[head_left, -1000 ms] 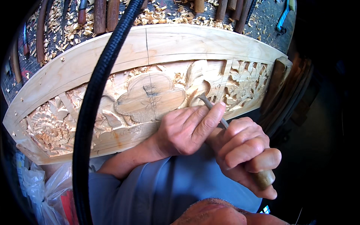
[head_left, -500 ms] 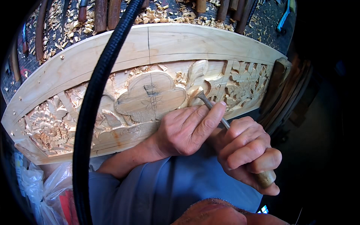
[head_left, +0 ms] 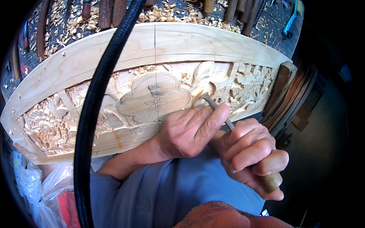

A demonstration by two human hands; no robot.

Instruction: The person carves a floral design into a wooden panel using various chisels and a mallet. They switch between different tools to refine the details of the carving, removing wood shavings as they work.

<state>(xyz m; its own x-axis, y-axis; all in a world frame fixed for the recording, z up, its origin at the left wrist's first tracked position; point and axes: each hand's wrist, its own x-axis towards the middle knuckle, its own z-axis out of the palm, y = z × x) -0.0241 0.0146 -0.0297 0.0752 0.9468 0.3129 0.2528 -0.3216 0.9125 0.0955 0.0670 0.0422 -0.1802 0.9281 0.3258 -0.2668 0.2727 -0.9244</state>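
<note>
A carving chisel (head_left: 208,101) with a flared metal blade and a wooden handle slants across a pale carved wooden panel (head_left: 182,42). Round its handle my right hand (head_left: 249,150) is closed, and the handle's butt sticks out below the fingers. My left hand (head_left: 190,131) rests on the panel, its fingers pressed to the chisel's shaft close behind the blade; its fingertips are partly hidden. The blade's edge touches the relief just right of a smooth lobed medallion (head_left: 146,99) with pencil marks. A carved flower (head_left: 47,127) fills the panel's left end.
A thick black cable (head_left: 99,89) crosses the view in front of the panel. Several wooden tool handles (head_left: 105,14) and curled shavings (head_left: 171,16) lie along the far bench. Wooden pieces (head_left: 291,100) stand at the right; a plastic bag (head_left: 53,188) is at the lower left.
The chisel's blade has shifted slightly to the right, and the right hand has moved a little the same way. Both hands keep their hold. The view has shifted slightly.
</note>
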